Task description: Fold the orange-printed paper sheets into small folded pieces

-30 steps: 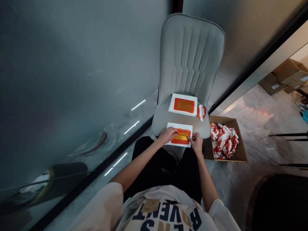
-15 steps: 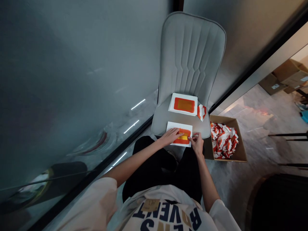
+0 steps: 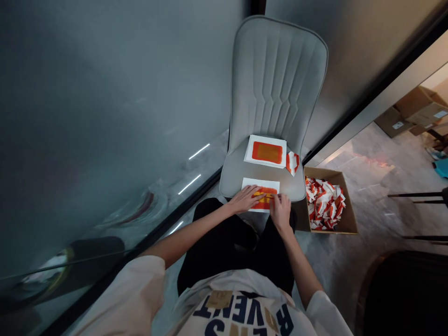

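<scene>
Since the seat is soft and padded, the left hand [image 3: 247, 198] lies flat and open on the white sheet [image 3: 248, 183] — looks like it's pinning the sheet down. That sheet sits at the front of a grey upholstered chair [image 3: 234, 177], its long side running crosswise to the person's lap. A yellow strip [image 3: 261, 194] lies the same way across an orange rectangle [image 3: 262, 204]. The right hand [image 3: 280, 210] is bunched at the strip's right end — can't tell if it's really pinching. Another printed sheet [image 3: 265, 150] lies farther back on the seat, and white-and-orange scraps [image 3: 324, 205] fill a cardboard box [image 3: 346, 219] beside the chair.

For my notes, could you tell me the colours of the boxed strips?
Red and white strips, seen in the head view.
</scene>
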Tool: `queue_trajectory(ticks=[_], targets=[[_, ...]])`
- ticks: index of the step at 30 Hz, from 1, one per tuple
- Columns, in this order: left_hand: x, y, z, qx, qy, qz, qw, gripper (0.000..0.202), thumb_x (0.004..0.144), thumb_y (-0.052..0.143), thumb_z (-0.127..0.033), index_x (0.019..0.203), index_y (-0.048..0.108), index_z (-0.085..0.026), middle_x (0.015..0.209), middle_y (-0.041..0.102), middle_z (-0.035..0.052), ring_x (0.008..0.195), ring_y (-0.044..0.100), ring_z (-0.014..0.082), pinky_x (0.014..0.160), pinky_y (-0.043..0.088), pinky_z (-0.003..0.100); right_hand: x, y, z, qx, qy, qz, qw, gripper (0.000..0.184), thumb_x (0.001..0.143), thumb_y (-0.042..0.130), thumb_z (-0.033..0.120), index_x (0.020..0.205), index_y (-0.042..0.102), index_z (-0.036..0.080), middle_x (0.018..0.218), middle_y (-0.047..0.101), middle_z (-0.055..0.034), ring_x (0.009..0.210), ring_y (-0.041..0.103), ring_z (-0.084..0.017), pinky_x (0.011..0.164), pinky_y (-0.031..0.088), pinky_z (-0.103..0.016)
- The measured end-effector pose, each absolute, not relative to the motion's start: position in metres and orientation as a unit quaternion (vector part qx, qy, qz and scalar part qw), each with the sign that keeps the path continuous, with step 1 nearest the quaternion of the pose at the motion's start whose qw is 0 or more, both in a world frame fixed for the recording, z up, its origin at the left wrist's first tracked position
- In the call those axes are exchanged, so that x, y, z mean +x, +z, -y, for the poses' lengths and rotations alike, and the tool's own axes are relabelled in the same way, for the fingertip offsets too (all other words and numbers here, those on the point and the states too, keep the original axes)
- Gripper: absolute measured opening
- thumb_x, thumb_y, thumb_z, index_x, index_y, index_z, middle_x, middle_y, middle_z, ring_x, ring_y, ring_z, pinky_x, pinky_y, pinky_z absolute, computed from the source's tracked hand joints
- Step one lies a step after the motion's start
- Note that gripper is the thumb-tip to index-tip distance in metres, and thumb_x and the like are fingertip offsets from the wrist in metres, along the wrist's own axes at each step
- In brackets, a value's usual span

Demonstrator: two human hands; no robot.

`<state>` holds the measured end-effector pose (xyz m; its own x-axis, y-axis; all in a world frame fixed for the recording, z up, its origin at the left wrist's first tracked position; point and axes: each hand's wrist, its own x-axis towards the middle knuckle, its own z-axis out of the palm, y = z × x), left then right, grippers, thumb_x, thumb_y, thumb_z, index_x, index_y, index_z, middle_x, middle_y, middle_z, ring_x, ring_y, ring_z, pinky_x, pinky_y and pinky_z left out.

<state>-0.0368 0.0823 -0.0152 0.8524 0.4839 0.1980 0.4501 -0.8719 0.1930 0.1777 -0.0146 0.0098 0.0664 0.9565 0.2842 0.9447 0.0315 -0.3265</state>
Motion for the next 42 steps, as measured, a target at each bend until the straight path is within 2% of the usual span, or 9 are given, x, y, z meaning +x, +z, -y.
queue_trajectory(ticks=[2,5,8,11,14,19,27,35,42], targets=[[-0.038,-0.019,-0.083,0.961,0.118,-0.24,0.065,0.047,0.106,0.051,-0.031,0.152,0.054,-0.024,0.161,0.044,0.0151,0.151,0.037,0.032,0.123,0.031,0.052,0.159,0.009,0.014,-0.642,0.015,0.742,0.194,0.037,0.106,0.045,0.026,0.135,0.066,0.017,0.134,0.066,-0.0173,0.127,0.057,-0.03,0.107,0.044,-0.046],[-0.04,-0.022,-0.082,0.966,0.109,-0.23,0.051,0.049,0.107,0.05,-0.035,0.151,0.054,-0.015,0.166,0.039,0.0163,0.156,0.031,0.0326,0.126,0.027,0.051,0.141,0.0,0.016,-0.605,0.024,0.777,0.171,0.05,0.107,0.042,0.028,0.154,0.049,0.011,0.16,0.048,-0.0166,0.154,0.034,-0.03,0.123,0.03,-0.048],[-0.044,-0.022,-0.082,0.968,0.109,-0.221,0.042,0.055,0.109,0.045,-0.038,0.159,0.043,-0.015,0.17,0.032,0.014,0.159,0.024,0.0314,0.128,0.023,0.052,0.142,-0.01,0.024,-0.61,0.037,0.779,0.138,0.061,0.108,0.04,0.033,0.164,0.031,0.01,0.17,0.031,-0.0138,0.161,0.02,-0.028,0.128,0.022,-0.047],[-0.05,-0.022,-0.084,0.968,0.108,-0.22,0.047,0.061,0.11,0.042,-0.039,0.165,0.03,-0.017,0.172,0.027,0.0117,0.162,0.018,0.0277,0.13,0.019,0.051,0.153,-0.014,0.034,-0.628,0.044,0.768,0.122,0.067,0.109,0.038,0.039,0.167,0.021,0.011,0.173,0.023,-0.0143,0.162,0.016,-0.027,0.13,0.016,-0.049],[-0.058,-0.021,-0.085,0.963,0.102,-0.245,0.053,0.065,0.11,0.042,-0.04,0.167,0.024,-0.016,0.173,0.022,0.0132,0.162,0.016,0.0268,0.13,0.018,0.05,0.16,-0.014,0.039,-0.643,0.055,0.753,0.127,0.07,0.108,0.039,0.044,0.168,0.02,0.012,0.173,0.021,-0.0152,0.163,0.013,-0.029,0.13,0.012,-0.055],[-0.066,-0.015,-0.081,0.95,0.107,-0.288,0.062,0.062,0.108,0.045,-0.036,0.166,0.031,-0.018,0.174,0.016,0.0159,0.162,0.015,0.0304,0.129,0.021,0.052,0.155,-0.014,0.041,-0.657,0.084,0.733,0.153,0.072,0.107,0.044,0.046,0.168,0.02,0.016,0.173,0.021,-0.0157,0.163,0.013,-0.031,0.129,0.012,-0.058],[-0.071,-0.012,-0.076,0.945,0.105,-0.302,0.063,0.062,0.109,0.039,-0.037,0.167,0.026,-0.018,0.174,0.02,0.0129,0.163,0.015,0.0272,0.131,0.015,0.048,0.162,-0.018,0.049,-0.672,0.084,0.72,0.153,0.069,0.109,0.038,0.046,0.169,0.016,0.019,0.172,0.023,-0.0156,0.162,0.019,-0.028,0.129,0.007,-0.059],[-0.102,-0.006,-0.071,0.959,0.093,-0.255,0.086,0.062,0.11,0.039,-0.038,0.167,0.023,-0.017,0.17,0.031,0.0123,0.161,0.023,0.0238,0.13,0.017,0.047,0.169,-0.02,0.053,-0.682,0.089,0.707,0.162,0.066,0.109,0.037,0.046,0.168,0.017,0.024,0.173,0.024,-0.0138,0.161,0.022,-0.028,0.128,0.009,-0.062],[-0.115,0.002,-0.082,0.97,0.086,-0.196,0.115,0.091,0.1,0.056,-0.057,0.168,0.015,-0.013,0.171,0.027,0.0177,0.162,0.018,0.027,0.131,0.015,0.046,0.174,-0.021,0.058,-0.693,0.094,0.692,0.179,0.065,0.109,0.038,0.048,0.168,0.021,0.026,0.172,0.026,-0.0117,0.161,0.021,-0.03,0.127,0.013,-0.062]])
